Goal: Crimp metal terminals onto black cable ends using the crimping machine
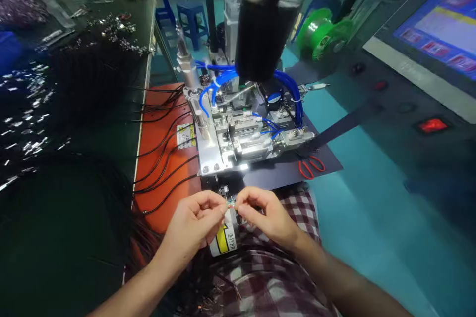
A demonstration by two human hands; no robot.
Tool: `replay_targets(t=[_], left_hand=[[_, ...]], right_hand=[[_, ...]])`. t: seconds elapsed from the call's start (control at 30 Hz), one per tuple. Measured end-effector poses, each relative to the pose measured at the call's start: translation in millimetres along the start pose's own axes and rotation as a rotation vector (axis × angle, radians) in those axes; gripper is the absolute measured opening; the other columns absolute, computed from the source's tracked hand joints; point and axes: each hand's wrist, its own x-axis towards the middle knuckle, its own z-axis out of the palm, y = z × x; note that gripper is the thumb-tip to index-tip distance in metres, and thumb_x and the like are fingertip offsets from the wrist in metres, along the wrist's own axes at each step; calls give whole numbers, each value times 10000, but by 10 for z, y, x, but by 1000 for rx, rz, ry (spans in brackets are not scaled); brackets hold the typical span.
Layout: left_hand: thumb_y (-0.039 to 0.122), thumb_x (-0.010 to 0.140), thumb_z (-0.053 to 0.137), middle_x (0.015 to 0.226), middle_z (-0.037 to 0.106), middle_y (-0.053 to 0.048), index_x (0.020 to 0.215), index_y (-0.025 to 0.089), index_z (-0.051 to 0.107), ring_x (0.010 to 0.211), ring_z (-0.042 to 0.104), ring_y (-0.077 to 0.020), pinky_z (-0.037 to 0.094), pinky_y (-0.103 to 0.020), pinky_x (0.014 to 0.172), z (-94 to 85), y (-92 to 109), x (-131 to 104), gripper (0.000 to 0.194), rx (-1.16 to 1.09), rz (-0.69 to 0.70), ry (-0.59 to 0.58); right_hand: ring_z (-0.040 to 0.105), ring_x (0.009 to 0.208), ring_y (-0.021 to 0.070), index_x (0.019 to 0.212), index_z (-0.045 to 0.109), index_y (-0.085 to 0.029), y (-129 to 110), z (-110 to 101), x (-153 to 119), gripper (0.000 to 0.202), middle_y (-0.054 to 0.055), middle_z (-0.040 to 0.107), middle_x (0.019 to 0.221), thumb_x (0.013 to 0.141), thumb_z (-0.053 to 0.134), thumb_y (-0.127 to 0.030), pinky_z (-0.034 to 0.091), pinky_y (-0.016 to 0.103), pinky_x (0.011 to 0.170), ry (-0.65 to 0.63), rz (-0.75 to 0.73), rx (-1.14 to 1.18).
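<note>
Teal floor (349, 228); both hands (197, 219) (268, 214) in fingertip pinch

Smooth metal plates (211, 151) gleam behind the matt baseboard's (275, 176) near edge, under glossy plastic-looking tubes (225, 78); scissors (309, 159) with smooth handles lie by its right corner. Thin wires (231, 203) look plastic-coated.

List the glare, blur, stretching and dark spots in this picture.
Head view: glare whitens the metal plate; head view: the screen is blurred and stretched toward the corner; head view: the lower-left surface is very dark; head view: coloured strands between left hand and right hand lack fine detail.
</note>
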Motion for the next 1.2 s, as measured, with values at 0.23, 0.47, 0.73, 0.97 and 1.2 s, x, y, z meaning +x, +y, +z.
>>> replay_targets(t=[0.23, 0.47, 0.73, 0.97, 1.2], left_hand=[[363, 780, 611, 397, 396, 86, 764, 137, 589, 351, 304, -39, 230, -139, 335, -16, -37, 14, 228, 46, 34, -24], [360, 762, 626, 367, 351, 95, 757, 148, 584, 348, 250, -42, 204, -163, 352, -30, -65, 14, 216, -38, 3, -5], [360, 754, 616, 347, 325, 101, 721, 143, 579, 338, 226, -39, 186, -172, 354, -24, -37, 25, 223, -56, -27, -11], [354, 735, 614, 364, 346, 99, 707, 142, 566, 334, 256, -37, 207, -161, 345, -13, -27, 27, 219, 3, -42, -10], [355, 725, 613, 373, 352, 94, 688, 138, 565, 337, 264, -36, 198, -160, 343, 5, 7, 25, 225, 27, -61, -7]], right_hand=[[404, 490, 78, 666, 563, -150, 41, 249, -76, 147, -32, 497, 576, 777, 599, -238, 319, 214, 463, 104, 46, 147], [399, 487, 74, 658, 573, -150, 17, 323, -117, 152, -45, 474, 549, 785, 602, -229, 328, 210, 475, 145, 91, 133], [467, 533, 98, 769, 602, -161, 1, 131, -44, 138, -17, 537, 617, 827, 578, -284, 386, 213, 488, 148, 57, -17], [473, 569, 98, 728, 580, -167, -36, 169, -42, 90, -23, 545, 631, 813, 577, -196, 394, 217, 545, 166, -36, -153], [457, 541, 87, 717, 557, -168, -51, 165, -40, 115, -34, 519, 614, 828, 552, -200, 392, 203, 518, 143, 21, -76]])
